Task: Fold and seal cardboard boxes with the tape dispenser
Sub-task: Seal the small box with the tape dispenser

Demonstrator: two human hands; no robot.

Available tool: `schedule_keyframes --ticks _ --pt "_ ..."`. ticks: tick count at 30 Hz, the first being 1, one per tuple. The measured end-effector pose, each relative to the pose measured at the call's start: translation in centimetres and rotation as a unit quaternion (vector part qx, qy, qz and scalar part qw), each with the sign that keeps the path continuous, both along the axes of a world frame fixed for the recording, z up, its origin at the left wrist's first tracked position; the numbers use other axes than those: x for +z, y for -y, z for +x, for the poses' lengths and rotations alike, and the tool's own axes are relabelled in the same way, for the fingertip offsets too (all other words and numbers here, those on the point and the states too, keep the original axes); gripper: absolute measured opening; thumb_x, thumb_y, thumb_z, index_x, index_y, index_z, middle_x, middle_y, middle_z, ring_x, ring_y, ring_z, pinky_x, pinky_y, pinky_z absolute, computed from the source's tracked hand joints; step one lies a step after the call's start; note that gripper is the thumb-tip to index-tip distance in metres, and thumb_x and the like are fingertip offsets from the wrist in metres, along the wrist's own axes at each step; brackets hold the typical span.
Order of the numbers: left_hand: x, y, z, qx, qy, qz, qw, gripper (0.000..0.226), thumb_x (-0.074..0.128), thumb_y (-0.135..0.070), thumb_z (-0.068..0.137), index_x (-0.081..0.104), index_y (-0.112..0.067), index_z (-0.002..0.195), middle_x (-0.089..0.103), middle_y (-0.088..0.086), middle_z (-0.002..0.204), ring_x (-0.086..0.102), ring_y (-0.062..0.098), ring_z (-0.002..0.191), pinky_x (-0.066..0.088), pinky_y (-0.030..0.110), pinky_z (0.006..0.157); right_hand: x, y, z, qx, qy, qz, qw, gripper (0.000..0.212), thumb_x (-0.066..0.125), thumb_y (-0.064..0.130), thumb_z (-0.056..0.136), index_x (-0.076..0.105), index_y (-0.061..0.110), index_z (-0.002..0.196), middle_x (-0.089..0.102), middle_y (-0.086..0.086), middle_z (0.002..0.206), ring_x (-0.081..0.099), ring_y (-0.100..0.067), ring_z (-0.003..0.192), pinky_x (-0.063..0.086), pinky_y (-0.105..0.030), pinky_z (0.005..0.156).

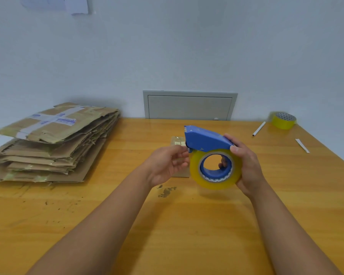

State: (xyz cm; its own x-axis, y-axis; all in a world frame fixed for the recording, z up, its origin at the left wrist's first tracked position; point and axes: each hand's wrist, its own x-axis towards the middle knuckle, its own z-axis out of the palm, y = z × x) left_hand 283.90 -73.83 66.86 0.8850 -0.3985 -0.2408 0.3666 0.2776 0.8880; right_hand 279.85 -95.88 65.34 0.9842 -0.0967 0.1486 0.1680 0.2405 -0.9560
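From the head view, no writing can be read anywhere: the top sheet of the flattened cardboard stack [54, 141], far out to the left of the left hand, carries white tape strips with blue printed marks, but they are too blurred to make out. A pattern of small dark marks shows inside the core of the spare tape roll [284, 120], well beyond and to the right of the right hand; it cannot be read either.

The tape dispenser [211, 155] is held up above the desk [187, 225] between the two hands. It has a blue plastic body with a wedge-shaped hood on top and a blue hub, and it carries a thick roll of yellowish clear tape with a white printed ring round the core. The right hand [246, 165] grips it from the right side, thumb on the hood's rear edge and fingers curled behind the roll, one fingertip showing through the hub. The left hand [167, 163] is at the dispenser's front end, fingers curled in a pinch near the cutter; whether it holds the tape end I cannot tell.

Just behind the left hand, a small cardboard box [178, 142] with tape on top sits on the desk, partly hidden. Beyond the right hand lie a white pen [259, 129] and a white paper strip [302, 145]
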Motion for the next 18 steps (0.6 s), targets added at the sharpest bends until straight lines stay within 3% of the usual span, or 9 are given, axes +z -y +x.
schedule_keyframes --ticks 5,8,11,15,18 --pt "-0.4 -0.1 0.2 -0.005 -0.004 -0.014 1.000 0.020 0.060 -0.012 0.095 0.064 -0.003 0.113 0.066 0.006 0.087 0.063 0.014 0.074 0.055 0.021 0.066 -0.1 0.0 0.4 0.003 0.002 0.016 1.000 0.047 0.064 0.031 0.078 0.064 0.020 0.124 0.065 -0.002 0.104 0.059 -0.016 0.071 0.050 -0.034 0.064" --pt "-0.5 0.0 0.1 -0.043 0.005 -0.006 0.999 0.017 0.055 -0.014 0.098 0.060 -0.006 0.112 0.064 0.004 0.088 0.058 0.013 0.073 0.047 0.022 0.064 -0.1 0.0 0.5 0.022 0.003 0.033 0.999 0.058 0.070 0.039 0.069 0.064 0.020 0.124 0.065 -0.001 0.098 0.059 -0.015 0.068 0.051 -0.033 0.062" --pt "-0.7 0.0 0.2 -0.077 0.038 0.005 0.996 0.020 0.054 -0.017 0.099 0.052 -0.010 0.118 0.063 0.003 0.094 0.056 0.013 0.078 0.040 0.027 0.073 -0.1 0.3 0.6 0.046 -0.001 0.054 0.997 0.060 0.068 0.041 0.068 0.063 0.020 0.123 0.065 0.002 0.085 0.056 -0.015 0.064 0.051 -0.032 0.062" --pt "-0.6 -0.4 0.6 -0.081 0.079 0.017 0.993 0.006 0.051 -0.012 0.099 0.055 -0.008 0.102 0.061 0.006 0.096 0.058 0.016 0.083 0.043 0.032 0.084 0.2 1.1 0.3 0.043 -0.005 0.042 0.998 0.056 0.067 0.036 0.071 0.062 0.020 0.124 0.065 0.003 0.082 0.057 -0.014 0.064 0.050 -0.034 0.064" --pt "0.1 -0.6 0.8 -0.096 0.084 0.059 0.990 0.016 0.048 -0.004 0.100 0.056 -0.010 0.088 0.064 0.009 0.086 0.063 0.020 0.082 0.052 0.031 0.082 0.4 1.5 0.0 0.028 -0.008 0.014 0.999 0.057 0.069 0.037 0.069 0.064 0.020 0.123 0.067 0.001 0.093 0.058 -0.014 0.066 0.050 -0.034 0.064"
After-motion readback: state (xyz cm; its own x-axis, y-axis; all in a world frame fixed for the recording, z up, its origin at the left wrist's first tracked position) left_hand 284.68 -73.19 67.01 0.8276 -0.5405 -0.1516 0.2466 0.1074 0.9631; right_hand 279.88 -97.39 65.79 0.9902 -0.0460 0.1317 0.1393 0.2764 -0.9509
